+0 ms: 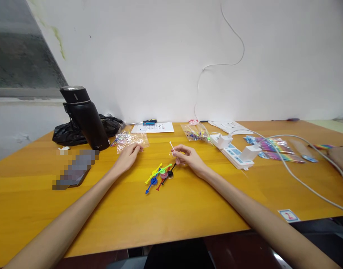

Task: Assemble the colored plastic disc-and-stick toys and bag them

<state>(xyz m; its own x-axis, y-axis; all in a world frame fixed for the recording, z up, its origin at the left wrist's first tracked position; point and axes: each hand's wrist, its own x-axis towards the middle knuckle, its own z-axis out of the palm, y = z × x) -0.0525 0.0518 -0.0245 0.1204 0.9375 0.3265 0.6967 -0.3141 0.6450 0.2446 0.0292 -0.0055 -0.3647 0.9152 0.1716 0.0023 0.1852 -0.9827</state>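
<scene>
My right hand pinches a thin white stick between thumb and fingers, just above the table. Below and left of it lies a small cluster of coloured plastic pieces in yellow, green, blue, red and black. My left hand rests on the table with fingers curled, its fingertips touching the edge of a clear plastic bag of small coloured parts.
A black bottle and black bag stand at the back left, a phone in front. A white power strip with cables, more parts bags, papers, a screwdriver and rainbow packets lie beyond. Another person's hand shows at far right.
</scene>
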